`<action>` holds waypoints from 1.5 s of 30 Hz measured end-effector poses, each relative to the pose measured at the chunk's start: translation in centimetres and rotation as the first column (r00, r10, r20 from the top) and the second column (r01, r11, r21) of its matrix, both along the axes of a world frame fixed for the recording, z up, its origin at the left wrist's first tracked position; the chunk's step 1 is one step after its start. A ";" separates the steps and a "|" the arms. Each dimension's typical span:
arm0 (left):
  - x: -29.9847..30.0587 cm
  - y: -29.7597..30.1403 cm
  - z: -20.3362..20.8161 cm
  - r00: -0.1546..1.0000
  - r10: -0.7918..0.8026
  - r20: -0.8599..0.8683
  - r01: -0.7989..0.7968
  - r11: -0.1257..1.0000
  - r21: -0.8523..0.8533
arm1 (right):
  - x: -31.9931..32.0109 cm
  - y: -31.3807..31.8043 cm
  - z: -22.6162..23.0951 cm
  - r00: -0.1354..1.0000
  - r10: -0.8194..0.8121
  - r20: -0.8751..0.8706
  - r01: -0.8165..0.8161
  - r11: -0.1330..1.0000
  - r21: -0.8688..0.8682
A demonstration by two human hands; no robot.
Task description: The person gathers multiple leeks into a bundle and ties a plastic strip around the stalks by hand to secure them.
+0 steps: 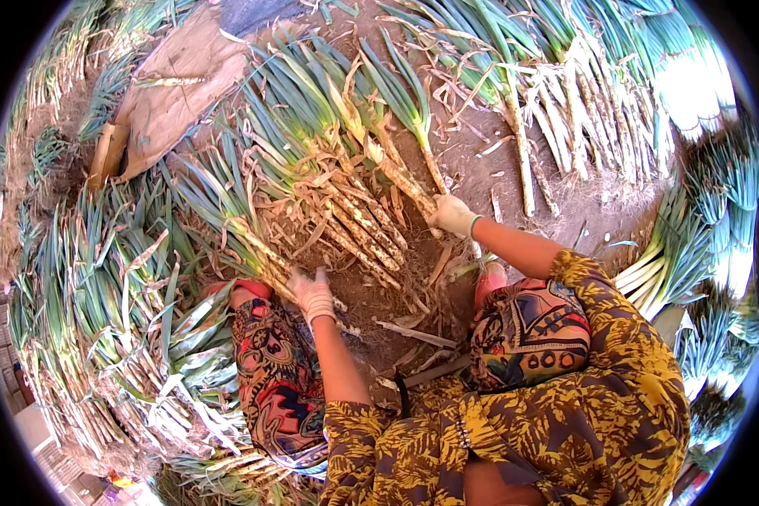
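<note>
My left hand (pixel 312 293), in a whitish glove, rests on the root ends of a dirty leek stalk (pixel 257 253) at the near edge of a pile of unpeeled leeks (pixel 346 194). Gloved the same way, my right hand (pixel 453 215) is closed around the lower stem of one leek (pixel 413 164) whose green leaves point away from me. Dry husks cover the stalks in the pile. My knees in patterned trousers sit on either side of the bare soil in front of me.
Peeled white leeks (pixel 565 110) lie in a row at the upper right. More leek heaps (pixel 101 287) ring the left and right (pixel 691 236) sides. A brown sheet of cardboard (pixel 177 84) lies at the upper left. Loose husks litter the soil (pixel 379 312).
</note>
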State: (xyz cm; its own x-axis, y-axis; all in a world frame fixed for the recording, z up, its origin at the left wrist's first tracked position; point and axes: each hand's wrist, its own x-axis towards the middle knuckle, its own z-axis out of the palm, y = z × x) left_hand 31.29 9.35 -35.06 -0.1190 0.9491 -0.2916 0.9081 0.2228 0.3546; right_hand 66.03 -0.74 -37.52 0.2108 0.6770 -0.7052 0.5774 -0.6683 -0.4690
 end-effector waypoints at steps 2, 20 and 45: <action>3.2 -1.2 3.1 0.919 -0.071 0.387 0.125 0.985 -0.117 | 0.1 -0.5 -0.3 0.967 -0.176 -0.187 0.194 0.977 0.085; 11.7 0.2 0.1 0.457 0.545 0.703 0.099 0.754 -0.649 | -2.2 1.5 0.7 0.676 0.611 -0.413 -0.241 0.712 0.659; 12.0 -2.7 8.2 0.529 0.341 0.777 0.093 0.887 -0.452 | -1.7 -1.8 15.2 0.562 -0.327 -0.760 0.414 0.906 -0.083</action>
